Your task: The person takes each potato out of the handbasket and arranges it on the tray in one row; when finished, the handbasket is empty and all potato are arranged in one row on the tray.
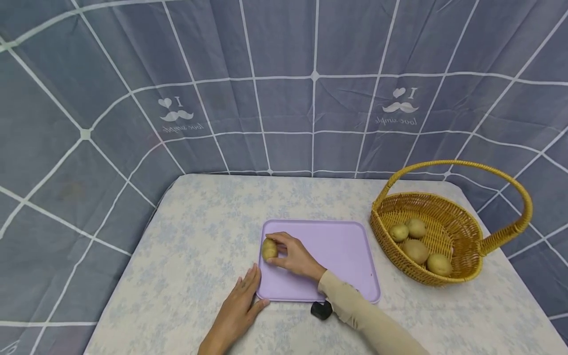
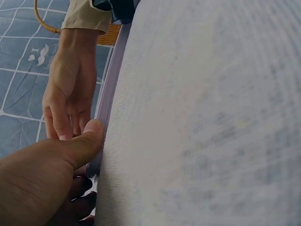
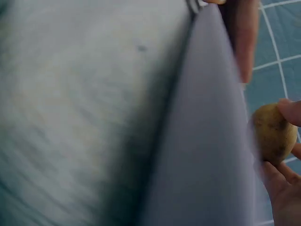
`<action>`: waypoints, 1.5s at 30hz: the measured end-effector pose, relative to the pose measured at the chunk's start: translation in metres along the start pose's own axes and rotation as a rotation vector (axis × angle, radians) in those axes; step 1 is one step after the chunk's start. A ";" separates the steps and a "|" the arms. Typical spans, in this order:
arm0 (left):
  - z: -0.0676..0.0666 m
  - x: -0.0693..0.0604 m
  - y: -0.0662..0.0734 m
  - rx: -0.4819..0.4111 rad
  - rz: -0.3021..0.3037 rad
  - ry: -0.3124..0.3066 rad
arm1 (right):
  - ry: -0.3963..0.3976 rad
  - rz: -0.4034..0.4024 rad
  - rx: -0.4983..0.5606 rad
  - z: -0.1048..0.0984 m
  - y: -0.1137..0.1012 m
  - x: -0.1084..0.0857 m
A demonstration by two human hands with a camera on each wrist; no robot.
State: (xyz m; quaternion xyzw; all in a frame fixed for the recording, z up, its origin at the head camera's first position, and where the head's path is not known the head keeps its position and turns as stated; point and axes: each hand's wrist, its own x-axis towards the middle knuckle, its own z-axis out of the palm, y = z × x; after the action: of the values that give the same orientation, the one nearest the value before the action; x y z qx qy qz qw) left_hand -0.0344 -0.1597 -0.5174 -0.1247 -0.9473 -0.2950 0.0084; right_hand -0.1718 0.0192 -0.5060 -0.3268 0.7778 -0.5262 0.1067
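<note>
My right hand (image 1: 293, 254) grips a potato (image 1: 269, 250) between thumb and fingers at the left side of a lilac tray (image 1: 330, 246). In the right wrist view the potato (image 3: 273, 133) is yellow-brown with dark spots; whether it touches the tray is hard to tell. My left hand (image 1: 239, 305) lies at the tray's near left corner, fingers extended along the left edge and thumb by the front edge. In the left wrist view the left thumb (image 2: 89, 136) is at the tray's rim (image 2: 110, 84), and the other fingers are partly hidden.
A wicker basket (image 1: 471, 268) with a tall arched handle stands right of the tray, holding several potatoes (image 1: 415, 251). A small black object (image 1: 321, 310) is beside the right sleeve at the tray's front edge. Behind the table hangs a grey-blue checked curtain (image 1: 284, 103).
</note>
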 end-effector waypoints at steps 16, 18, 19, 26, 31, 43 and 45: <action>-0.002 0.001 0.001 -0.008 -0.018 -0.016 | -0.029 0.031 -0.355 -0.005 0.000 -0.011; -0.002 0.001 0.001 -0.006 -0.019 -0.012 | -0.039 0.028 -0.379 -0.007 -0.001 -0.012; -0.002 0.001 0.000 -0.009 -0.017 -0.008 | -0.043 0.027 -0.385 -0.008 -0.001 -0.012; 0.001 0.000 -0.001 -0.011 -0.015 -0.005 | -0.059 0.028 -0.386 -0.009 -0.001 -0.014; 0.002 -0.001 -0.001 -0.005 -0.006 -0.003 | -0.066 0.020 -0.381 -0.010 0.000 -0.015; 0.001 0.000 0.000 0.000 0.013 0.019 | -0.072 -0.009 -0.366 -0.015 0.001 -0.014; 0.000 0.001 0.000 0.000 0.010 0.019 | -0.065 -0.010 -0.359 -0.016 0.001 -0.014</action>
State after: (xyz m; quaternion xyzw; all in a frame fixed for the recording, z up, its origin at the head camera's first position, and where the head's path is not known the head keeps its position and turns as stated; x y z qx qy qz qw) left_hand -0.0350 -0.1592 -0.5173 -0.1269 -0.9465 -0.2962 0.0190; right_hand -0.1699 0.0397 -0.5021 -0.3614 0.8537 -0.3685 0.0693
